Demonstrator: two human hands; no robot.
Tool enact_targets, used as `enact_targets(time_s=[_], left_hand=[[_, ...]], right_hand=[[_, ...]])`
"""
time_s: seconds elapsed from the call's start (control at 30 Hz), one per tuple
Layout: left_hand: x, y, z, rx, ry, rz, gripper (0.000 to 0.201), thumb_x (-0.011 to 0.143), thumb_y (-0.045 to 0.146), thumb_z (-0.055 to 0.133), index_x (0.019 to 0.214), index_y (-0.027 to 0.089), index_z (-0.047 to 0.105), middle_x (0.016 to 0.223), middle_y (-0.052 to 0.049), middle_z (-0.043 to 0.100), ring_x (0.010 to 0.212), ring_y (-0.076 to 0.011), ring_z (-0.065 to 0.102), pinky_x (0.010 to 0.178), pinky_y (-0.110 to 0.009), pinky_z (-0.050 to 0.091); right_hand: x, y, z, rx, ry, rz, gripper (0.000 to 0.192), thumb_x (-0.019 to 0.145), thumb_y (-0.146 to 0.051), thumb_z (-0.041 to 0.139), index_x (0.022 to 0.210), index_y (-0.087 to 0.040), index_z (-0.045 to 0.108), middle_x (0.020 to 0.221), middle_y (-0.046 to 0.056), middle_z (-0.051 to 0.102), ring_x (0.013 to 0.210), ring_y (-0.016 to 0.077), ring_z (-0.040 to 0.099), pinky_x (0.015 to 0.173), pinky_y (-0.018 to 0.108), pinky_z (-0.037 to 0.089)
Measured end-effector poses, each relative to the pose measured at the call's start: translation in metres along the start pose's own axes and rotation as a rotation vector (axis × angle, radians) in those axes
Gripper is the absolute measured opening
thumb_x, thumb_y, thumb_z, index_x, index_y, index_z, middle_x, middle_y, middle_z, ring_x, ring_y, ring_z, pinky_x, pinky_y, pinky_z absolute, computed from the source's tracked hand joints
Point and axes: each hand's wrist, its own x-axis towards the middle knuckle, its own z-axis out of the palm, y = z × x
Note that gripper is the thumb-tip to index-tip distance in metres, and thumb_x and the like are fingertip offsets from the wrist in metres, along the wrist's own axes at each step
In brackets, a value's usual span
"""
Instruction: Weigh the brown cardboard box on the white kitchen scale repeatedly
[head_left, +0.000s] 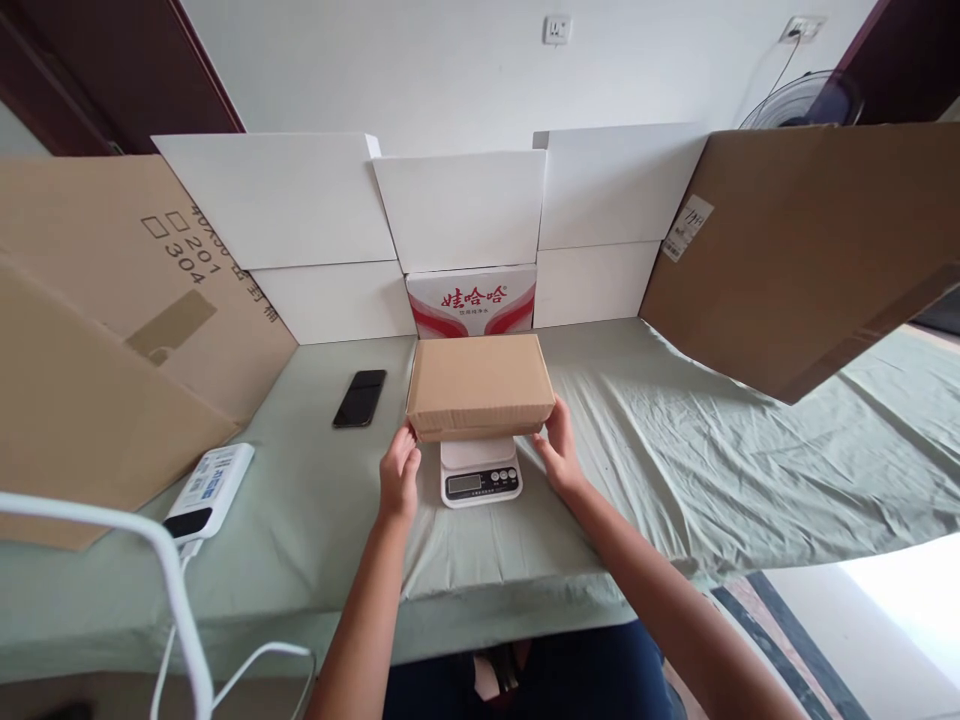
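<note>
A closed brown cardboard box [480,378] is at the middle of the cloth-covered surface, over the back part of a white kitchen scale [480,480]. My left hand [400,474] grips the box's front left corner, and my right hand [557,446] grips its front right corner. The scale's front shows a grey display and round buttons; its weighing plate is mostly hidden under the box. Whether the box rests on the plate or is held just above it, I cannot tell.
A black phone [360,398] lies to the left. Nearer is a white power bank [211,490] with a white cable [169,570]. Large cardboard boxes [795,250] flank both sides, and white panels [457,210] stand behind with a red-and-white printed carton [472,302]. Wrinkled green cloth [645,470] covers the surface.
</note>
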Motion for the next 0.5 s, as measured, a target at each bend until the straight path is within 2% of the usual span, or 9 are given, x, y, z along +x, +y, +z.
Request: enact_targets(time_s=[0.23,0.5], left_hand=[[-0.034,0.005,-0.005,-0.017,0.055,-0.115,0.056,0.091,0.046,0.060,0.139,0.018,0.061,0.141,-0.014,0.063,0.137,-0.0313,0.054,0.116,-0.046,0.042],[-0.038,0.008,-0.003,-0.035,0.097,-0.178,0.053,0.089,0.041,0.060,0.137,0.018,0.063,0.142,-0.014,0.063,0.138,-0.0310,0.054,0.117,-0.047,0.041]], right_hand=[[-0.017,-0.008,-0.005,0.000,-0.007,0.054,0.060,0.093,-0.056,0.058,0.146,-0.035,0.040,0.149,0.008,0.046,0.137,0.0307,0.047,0.115,0.052,0.042],[-0.016,-0.006,-0.003,-0.010,0.003,0.075,0.059,0.093,-0.057,0.058,0.145,-0.035,0.042,0.147,0.007,0.048,0.133,0.0298,0.050,0.112,0.051,0.045]])
